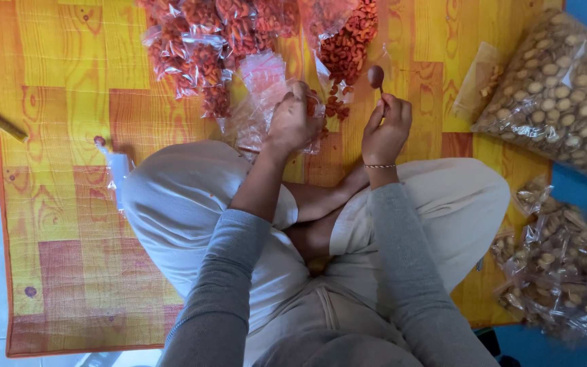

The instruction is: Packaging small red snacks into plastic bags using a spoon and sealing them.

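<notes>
Crossed legs (191, 204) anchor the sitter; left hand (293, 122) pinches a small plastic bag (259, 109) open, right hand (386, 129) grips a spoon (376, 77) upright.

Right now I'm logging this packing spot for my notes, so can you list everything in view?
mat: one, yellow-orange wood-grain print, on the floor under the person
small packed bags of red snacks: a pile, count unclear, clear plastic, top centre of the mat
loose red snacks: one heap, red-orange, top centre right
empty clear bags: a small stack, beside the left hand
large bag of pale round biscuits: one, clear, upper right
small bags of pale biscuits: a pile, lower right
stick: one, yellowish, left edge
spoon: one, brown, in the right hand
left hand: grips a clear bag
right hand: fingers hold the spoon upright
</notes>
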